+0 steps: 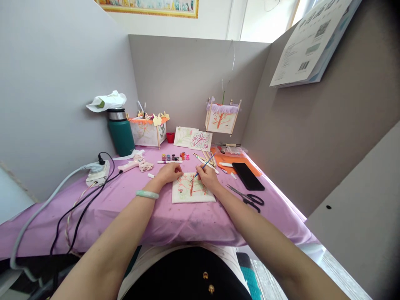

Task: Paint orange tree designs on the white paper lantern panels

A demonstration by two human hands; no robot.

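One white power strip (99,178): left end of the purple-covered worktop (187,223), with plugs seated in it.
Green bottle (121,135): upright on the far left, a crumpled white wrapper (111,101) on its lid.
Pink corded tool (127,166): lying near the bottle.
Decorated box (146,134): far left, orange-trimmed, pens standing in it.
Left hand (170,173): fingers bent at the panel's far left corner; whether they pinch it or merely rest, I cannot tell.
Tree panel (193,197): flat at the near middle, between the hands, bearing a red-branched tree.
Right hand (206,177): grasping the blue paintbrush (209,160), its tip slanting left over the tree; contact is too small to tell.
Hanging lantern (221,120): far right of the middle, purple-fringed, suspended above the worktop.
Black smartphone (248,176): right, partly on an orange sheet (253,166).
Scissors (248,198): right, nearer than the smartphone, blades slightly parted.
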